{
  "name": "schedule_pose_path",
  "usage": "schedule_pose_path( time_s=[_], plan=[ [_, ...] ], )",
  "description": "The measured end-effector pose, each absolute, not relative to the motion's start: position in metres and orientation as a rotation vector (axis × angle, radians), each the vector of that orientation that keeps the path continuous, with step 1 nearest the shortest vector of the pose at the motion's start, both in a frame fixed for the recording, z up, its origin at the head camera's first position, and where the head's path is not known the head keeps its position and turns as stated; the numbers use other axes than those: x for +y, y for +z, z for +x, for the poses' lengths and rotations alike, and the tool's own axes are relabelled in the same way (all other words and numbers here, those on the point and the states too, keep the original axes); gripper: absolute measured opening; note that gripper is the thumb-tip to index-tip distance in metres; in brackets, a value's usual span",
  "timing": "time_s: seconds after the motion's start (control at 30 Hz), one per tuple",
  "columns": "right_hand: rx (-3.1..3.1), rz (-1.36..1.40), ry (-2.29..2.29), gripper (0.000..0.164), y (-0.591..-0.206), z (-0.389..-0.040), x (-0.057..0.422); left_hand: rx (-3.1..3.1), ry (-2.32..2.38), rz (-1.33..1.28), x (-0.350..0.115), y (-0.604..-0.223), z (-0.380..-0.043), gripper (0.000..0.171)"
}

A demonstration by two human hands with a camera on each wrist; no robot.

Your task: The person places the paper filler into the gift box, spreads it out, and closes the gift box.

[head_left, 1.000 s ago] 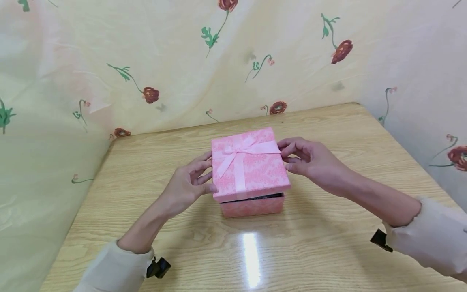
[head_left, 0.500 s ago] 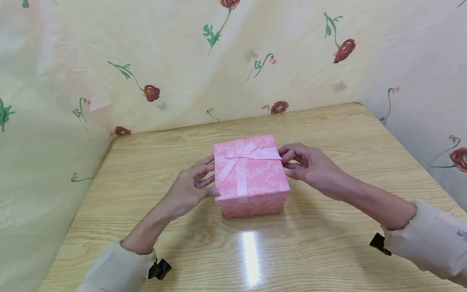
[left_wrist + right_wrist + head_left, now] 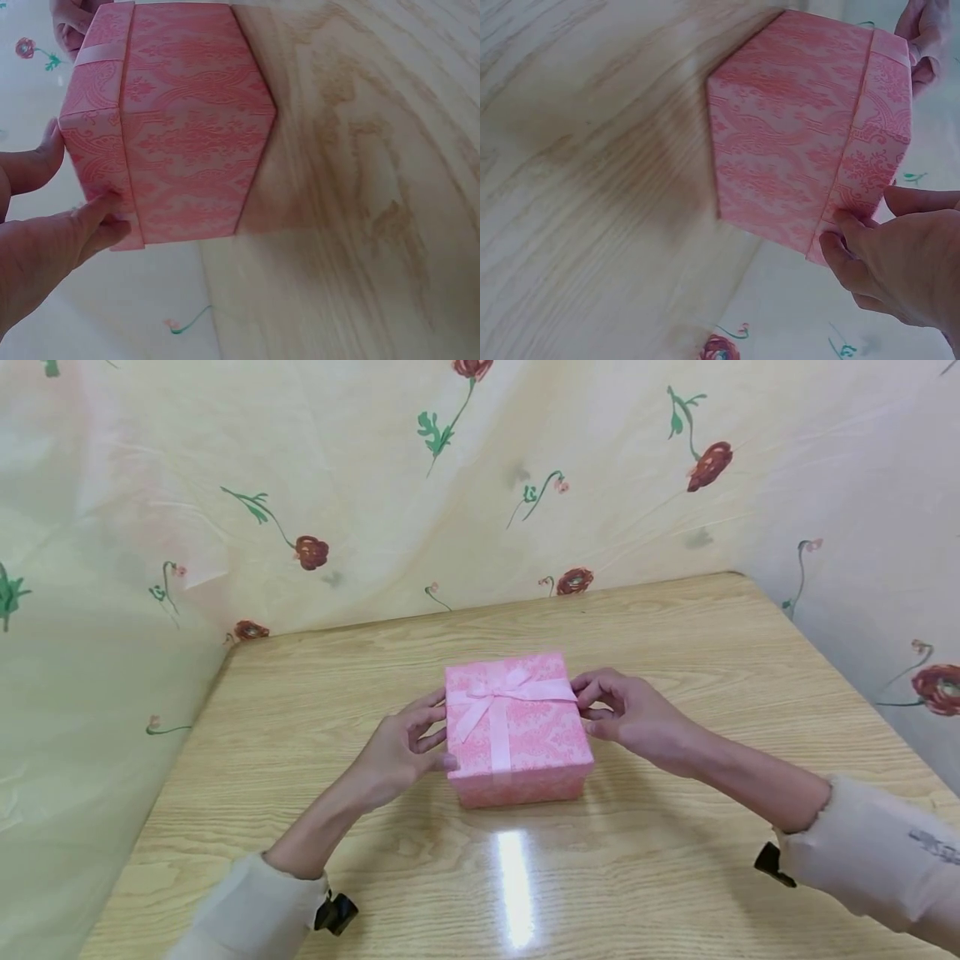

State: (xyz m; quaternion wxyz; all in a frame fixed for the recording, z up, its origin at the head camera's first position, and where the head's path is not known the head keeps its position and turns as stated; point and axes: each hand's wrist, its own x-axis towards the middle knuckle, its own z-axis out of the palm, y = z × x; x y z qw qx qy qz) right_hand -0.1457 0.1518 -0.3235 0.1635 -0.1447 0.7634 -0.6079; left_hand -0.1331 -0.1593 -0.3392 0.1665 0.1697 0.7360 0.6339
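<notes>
A pink patterned gift box (image 3: 517, 792) stands on the wooden table, its lid (image 3: 543, 731) sitting level over the top. A pale pink ribbon with a bow (image 3: 495, 690) crosses the lid. My left hand (image 3: 393, 753) grips the lid's left side, thumb at the near corner and fingers along the edge. On the opposite side my right hand (image 3: 641, 724) holds the lid by its edge. Both wrist views show fingertips on the lid's rim, above the box wall (image 3: 195, 127). The inside of the box is hidden.
The wood-grain table (image 3: 315, 693) reaches back to a floral cloth (image 3: 360, 510) hanging behind and at both sides. A bright light reflection (image 3: 515, 889) lies on the table in front of the box. Pale sleeves (image 3: 247, 906) cover my forearms.
The lid, raised and tilted with a dark gap at the front one second ago, has come down over the box and now sits level. Both hands moved down with it.
</notes>
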Motion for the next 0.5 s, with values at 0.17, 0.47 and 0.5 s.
schedule_pose_path(
  time_s=[0.17,0.47,0.5],
  plan=[
    [2.186,-0.406,-1.716,0.012,-0.331,-0.145,0.151,2.09,1.817,0.493,-0.159,-0.348,-0.133,0.059],
    [2.184,-0.401,-1.713,0.012,-0.335,-0.146,0.152,2.115,1.803,0.486,-0.16,-0.353,-0.133,0.062],
    [2.199,-0.406,-1.692,0.013,-0.335,-0.146,0.153,2.155,1.772,0.495,-0.161,-0.353,-0.133,0.062]
  ],
)
